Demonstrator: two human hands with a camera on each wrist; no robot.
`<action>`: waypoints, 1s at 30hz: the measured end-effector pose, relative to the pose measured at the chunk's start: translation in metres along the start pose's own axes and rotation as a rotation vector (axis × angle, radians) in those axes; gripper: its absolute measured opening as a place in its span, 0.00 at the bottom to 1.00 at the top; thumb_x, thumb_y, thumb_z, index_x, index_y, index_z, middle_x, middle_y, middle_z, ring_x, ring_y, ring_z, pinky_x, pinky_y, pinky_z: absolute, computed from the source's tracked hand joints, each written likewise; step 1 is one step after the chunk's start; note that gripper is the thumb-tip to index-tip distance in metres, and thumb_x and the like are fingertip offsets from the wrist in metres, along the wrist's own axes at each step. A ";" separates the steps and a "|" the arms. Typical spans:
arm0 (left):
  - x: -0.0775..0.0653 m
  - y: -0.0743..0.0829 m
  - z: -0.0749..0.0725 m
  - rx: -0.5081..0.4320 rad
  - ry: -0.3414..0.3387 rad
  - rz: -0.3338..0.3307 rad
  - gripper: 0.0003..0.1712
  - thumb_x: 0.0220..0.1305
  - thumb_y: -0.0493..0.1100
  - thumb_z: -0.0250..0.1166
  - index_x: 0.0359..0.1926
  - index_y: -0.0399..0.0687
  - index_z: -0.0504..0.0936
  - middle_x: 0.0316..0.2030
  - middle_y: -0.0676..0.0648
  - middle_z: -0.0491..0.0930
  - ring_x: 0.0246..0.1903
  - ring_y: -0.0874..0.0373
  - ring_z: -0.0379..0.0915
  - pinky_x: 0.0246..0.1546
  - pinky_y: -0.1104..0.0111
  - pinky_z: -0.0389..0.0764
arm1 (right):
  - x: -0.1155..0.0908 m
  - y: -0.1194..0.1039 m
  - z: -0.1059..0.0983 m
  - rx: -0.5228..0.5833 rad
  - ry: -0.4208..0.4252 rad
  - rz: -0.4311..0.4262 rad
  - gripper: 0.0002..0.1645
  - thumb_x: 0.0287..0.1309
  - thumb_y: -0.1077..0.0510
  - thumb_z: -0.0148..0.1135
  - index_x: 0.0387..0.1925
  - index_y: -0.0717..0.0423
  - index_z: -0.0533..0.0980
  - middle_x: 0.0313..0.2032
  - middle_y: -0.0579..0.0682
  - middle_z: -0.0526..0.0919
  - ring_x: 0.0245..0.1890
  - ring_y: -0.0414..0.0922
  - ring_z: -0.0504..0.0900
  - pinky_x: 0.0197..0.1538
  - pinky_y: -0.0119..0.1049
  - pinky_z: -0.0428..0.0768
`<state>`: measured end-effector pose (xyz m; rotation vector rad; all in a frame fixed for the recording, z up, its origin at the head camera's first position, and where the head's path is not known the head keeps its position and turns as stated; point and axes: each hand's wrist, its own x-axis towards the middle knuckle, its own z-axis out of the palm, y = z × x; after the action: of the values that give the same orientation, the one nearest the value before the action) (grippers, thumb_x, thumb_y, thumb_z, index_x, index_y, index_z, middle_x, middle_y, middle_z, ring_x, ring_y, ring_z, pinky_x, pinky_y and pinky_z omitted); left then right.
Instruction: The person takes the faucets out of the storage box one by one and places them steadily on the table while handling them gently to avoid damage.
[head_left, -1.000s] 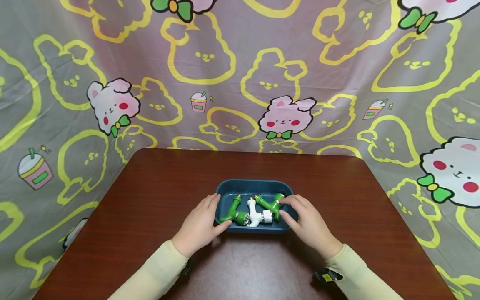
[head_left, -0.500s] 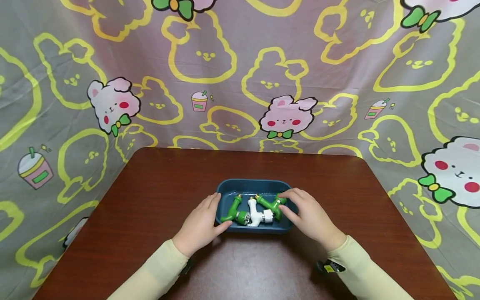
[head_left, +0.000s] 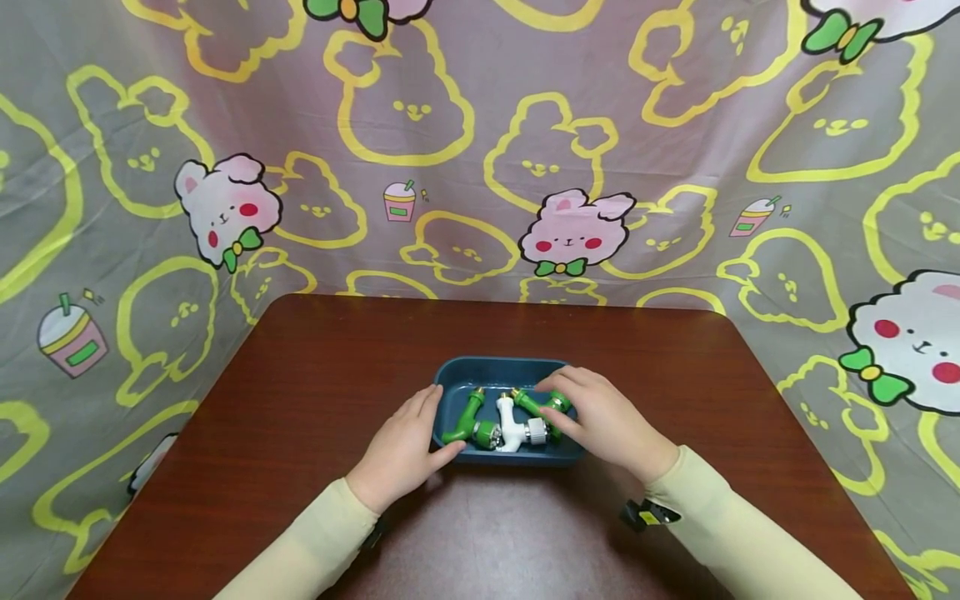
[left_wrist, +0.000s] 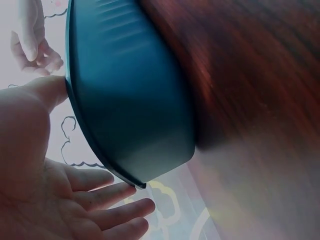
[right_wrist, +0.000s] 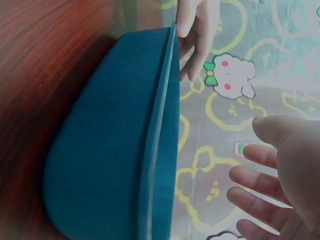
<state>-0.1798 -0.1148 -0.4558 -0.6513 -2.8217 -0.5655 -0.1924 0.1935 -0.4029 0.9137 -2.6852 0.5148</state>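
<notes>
Head view: dark blue tray [head_left: 491, 372] is placed on the brown worktop [head_left: 345, 358], between both hands. Three taps are held in it: left green tap [head_left: 467, 425], white tap [head_left: 512, 429] in the middle, right green tap [head_left: 528, 403]. Brass-coloured ends are pointed toward the far side.

Left hand [head_left: 401, 450] is set at the tray's left end, thumb laid on the near rim, fingers extended along the side; nothing is gripped. Right hand [head_left: 609, 421] is held over the right end, fingers relaxed and spread, nothing held.

Taps are shown by the head view only; in both wrist views they are screened by the tray wall. Added by left wrist view: the outer wall, with faint ridges [left_wrist: 120, 27], and thumb contact at the rim. Added by right wrist view: right fingers are seen raised clear of the rim, a gap not readable from above.

Yellow patch is seen on the dark device [head_left: 650, 514] at the right wrist; any lettering is too small to be read. Cartoon animals and drink cups are printed on the backdrop cloth [head_left: 465, 83].

Right green tap is partly covered by the right hand. Sleeves [head_left: 322, 533] are cut off by the frame edge.
</notes>
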 end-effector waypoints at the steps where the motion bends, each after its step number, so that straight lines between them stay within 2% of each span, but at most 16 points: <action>1: 0.000 0.000 0.000 -0.001 0.001 0.000 0.53 0.60 0.61 0.75 0.72 0.30 0.66 0.68 0.32 0.72 0.67 0.40 0.72 0.67 0.51 0.75 | 0.002 -0.001 0.000 -0.010 0.001 -0.021 0.19 0.64 0.46 0.72 0.53 0.47 0.82 0.49 0.43 0.84 0.50 0.41 0.83 0.57 0.43 0.83; 5: -0.001 0.001 -0.001 -0.005 -0.003 -0.009 0.53 0.60 0.61 0.75 0.73 0.30 0.66 0.68 0.32 0.72 0.67 0.40 0.72 0.67 0.50 0.75 | 0.011 -0.008 0.001 -0.042 -0.010 -0.085 0.19 0.63 0.45 0.72 0.52 0.47 0.83 0.48 0.43 0.85 0.48 0.40 0.83 0.55 0.42 0.84; 10: 0.000 0.000 -0.001 -0.013 -0.021 -0.016 0.53 0.61 0.62 0.74 0.74 0.32 0.65 0.70 0.33 0.71 0.68 0.41 0.71 0.67 0.51 0.75 | 0.020 -0.015 0.004 -0.057 -0.062 -0.111 0.19 0.63 0.44 0.72 0.52 0.46 0.83 0.47 0.43 0.85 0.48 0.41 0.83 0.55 0.42 0.83; 18: 0.000 -0.001 -0.001 -0.020 -0.024 -0.020 0.54 0.61 0.62 0.74 0.74 0.32 0.64 0.70 0.33 0.70 0.67 0.41 0.72 0.66 0.50 0.76 | 0.032 -0.023 0.016 0.022 -0.116 -0.124 0.19 0.62 0.48 0.73 0.52 0.51 0.84 0.47 0.46 0.85 0.46 0.44 0.85 0.53 0.41 0.84; 30: 0.000 -0.002 0.000 -0.025 -0.012 -0.004 0.54 0.61 0.62 0.74 0.74 0.32 0.64 0.70 0.33 0.70 0.66 0.40 0.73 0.66 0.50 0.77 | 0.040 -0.034 0.034 0.013 -0.199 -0.127 0.20 0.62 0.49 0.73 0.51 0.55 0.84 0.44 0.49 0.85 0.41 0.45 0.86 0.48 0.38 0.85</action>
<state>-0.1802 -0.1165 -0.4563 -0.6566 -2.8320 -0.6008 -0.2067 0.1328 -0.4116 1.1872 -2.7757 0.4346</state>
